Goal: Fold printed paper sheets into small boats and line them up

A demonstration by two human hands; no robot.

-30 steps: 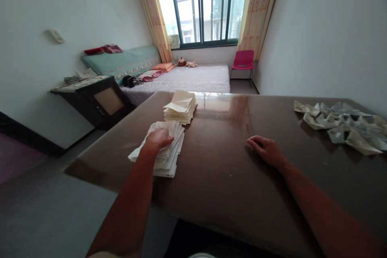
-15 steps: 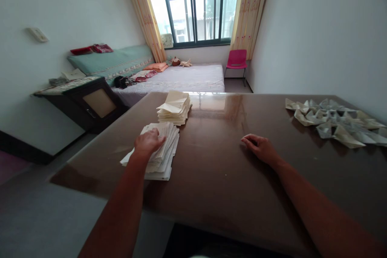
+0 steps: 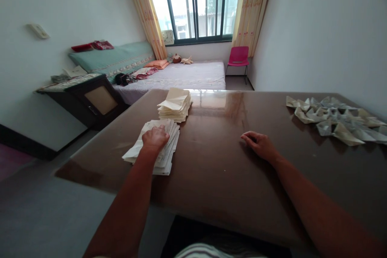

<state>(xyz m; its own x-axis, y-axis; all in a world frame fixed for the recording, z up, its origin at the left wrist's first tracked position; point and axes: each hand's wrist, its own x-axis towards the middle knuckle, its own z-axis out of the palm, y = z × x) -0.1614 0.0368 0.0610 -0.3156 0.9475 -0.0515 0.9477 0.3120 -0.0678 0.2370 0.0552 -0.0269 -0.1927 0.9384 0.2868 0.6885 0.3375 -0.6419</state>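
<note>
My left hand lies on the near stack of white paper sheets, its fingers curled down and pressed on the top sheet; the fingertips are partly hidden. Some sheets in this stack stick out unevenly to the left. Just behind it stands a second stack of cream-coloured sheets, with a crease across its top sheet. My right hand rests on the brown table, fingers bent together and thumb tucked in, with nothing visible in them.
Several folded paper pieces are grouped at the table's right side. Beyond the far edge are a bed and a pink chair below the window. A dark cabinet stands to the left.
My left hand has shifted slightly right and forward on the near stack, and its fingers are more curled. My right hand has stayed in place. The view has tilted a little.
</note>
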